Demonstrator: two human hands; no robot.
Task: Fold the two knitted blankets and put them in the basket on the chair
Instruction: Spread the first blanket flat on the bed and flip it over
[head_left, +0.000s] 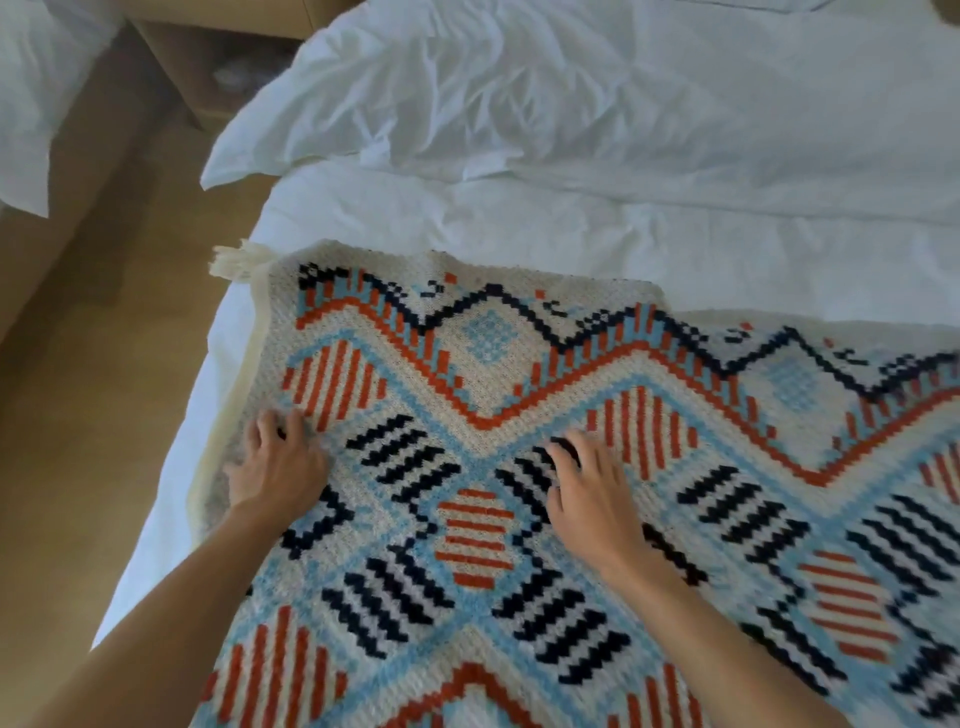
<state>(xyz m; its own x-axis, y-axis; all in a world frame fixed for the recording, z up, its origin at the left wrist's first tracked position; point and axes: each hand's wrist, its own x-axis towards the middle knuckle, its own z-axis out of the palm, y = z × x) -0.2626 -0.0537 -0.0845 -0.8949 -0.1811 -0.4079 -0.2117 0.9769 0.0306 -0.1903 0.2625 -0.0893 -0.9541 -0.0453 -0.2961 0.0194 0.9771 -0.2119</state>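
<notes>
A knitted blanket (519, 374) with cream ground and orange, light blue and navy zigzag and diamond patterns lies spread flat on the bed, reaching to the lower and right edges of view. A cream tassel (234, 262) sticks out at its far left corner. My left hand (278, 462) rests palm down on the blanket close to its left edge, fingers spread. My right hand (592, 488) lies palm down near the blanket's middle, fingers spread. Neither hand grips fabric. The second blanket, the basket and the chair are out of view.
The bed is covered with a white sheet (571, 234), and a rumpled white duvet (571, 88) lies beyond the blanket. Left of the bed runs a tan floor (104, 364); a wooden nightstand (218, 62) stands far left, with white bedding (31, 104) at the left edge.
</notes>
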